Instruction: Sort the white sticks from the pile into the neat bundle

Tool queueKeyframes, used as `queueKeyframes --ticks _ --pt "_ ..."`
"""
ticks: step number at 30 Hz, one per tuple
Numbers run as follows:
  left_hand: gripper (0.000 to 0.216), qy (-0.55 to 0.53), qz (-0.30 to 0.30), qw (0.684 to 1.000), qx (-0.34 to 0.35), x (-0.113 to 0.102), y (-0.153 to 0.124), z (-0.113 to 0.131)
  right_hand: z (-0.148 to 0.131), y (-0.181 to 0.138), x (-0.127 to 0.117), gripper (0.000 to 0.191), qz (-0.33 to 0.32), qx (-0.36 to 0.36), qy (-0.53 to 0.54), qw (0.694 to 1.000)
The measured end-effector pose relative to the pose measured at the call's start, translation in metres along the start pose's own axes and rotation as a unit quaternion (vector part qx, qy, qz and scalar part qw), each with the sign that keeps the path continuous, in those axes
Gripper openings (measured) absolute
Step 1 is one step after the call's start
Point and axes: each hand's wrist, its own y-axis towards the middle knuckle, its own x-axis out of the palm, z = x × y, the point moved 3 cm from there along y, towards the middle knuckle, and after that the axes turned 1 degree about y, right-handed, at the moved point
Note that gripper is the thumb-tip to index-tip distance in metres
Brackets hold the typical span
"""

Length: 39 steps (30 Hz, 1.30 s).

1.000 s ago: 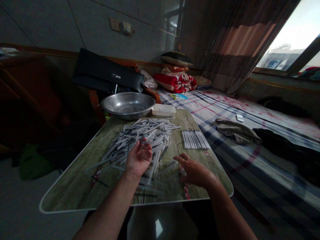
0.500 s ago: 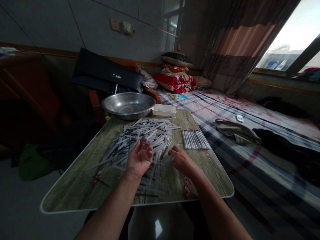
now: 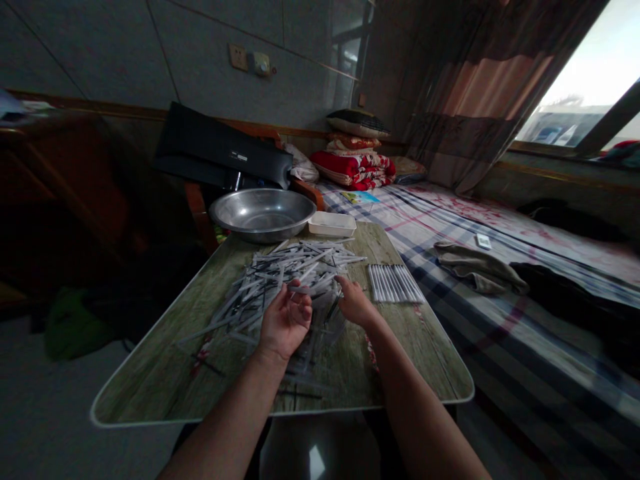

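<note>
My left hand [image 3: 286,321] is palm up over the near side of the pile, its thumb and fingers closed on a whitish, pen-like tube [image 3: 303,290]. To its right, my right hand [image 3: 356,303] is held over the right edge of the pile with its fingers bent together and fingertips turned left; whatever they hold is hidden. Beneath and beyond both hands spreads a loose pile of thin translucent white tubes [image 3: 280,273], some with dark parts. Further right, a neat row of similar white sticks with dark ends [image 3: 396,283] lies side by side.
The wood-patterned table [image 3: 150,373] has a pale rim. At its far end are a wide metal basin [image 3: 265,213] and a white plastic tray [image 3: 332,225]. A bed with a checked sheet [image 3: 425,320] adjoins the right side, with a grey cloth [image 3: 475,268] on it.
My right hand has moved up and forward, closer to the pile's right edge and toward the left hand. The left hand keeps its hold on the tube. The view has shifted slightly.
</note>
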Motion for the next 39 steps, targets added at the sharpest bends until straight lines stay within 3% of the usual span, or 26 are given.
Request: queueKeyframes --ticks 7,15,21,26,30,34,39 --pt "0.041 0.008 0.001 1.000 0.005 0.001 0.000 0.000 0.005 0.007 0.025 0.075 0.019 -0.059 0.005 0.998" --pt "0.041 0.007 0.007 1.000 0.001 -0.001 0.000 0.000 0.002 0.001 0.018 0.077 0.000 -0.128 0.118 0.985" --pt "0.035 0.012 -0.009 1.000 0.002 0.000 0.000 0.000 0.020 0.006 0.013 0.076 0.059 -0.012 0.055 0.997" --pt "0.035 0.015 -0.010 1.000 0.002 -0.001 0.000 0.000 0.019 0.005 0.019 0.079 0.032 -0.055 0.075 0.995" --pt "0.035 0.010 -0.003 1.000 0.004 -0.002 0.001 0.001 0.017 0.006 0.018 0.079 0.054 -0.068 0.107 0.990" --pt "0.035 0.016 0.001 1.000 0.005 -0.002 0.000 0.000 0.016 0.006 0.014 0.070 0.072 -0.026 0.044 0.996" --pt "0.034 0.020 0.003 1.000 0.009 0.000 -0.001 -0.001 0.012 0.004 0.017 0.072 0.038 -0.006 -0.039 0.998"
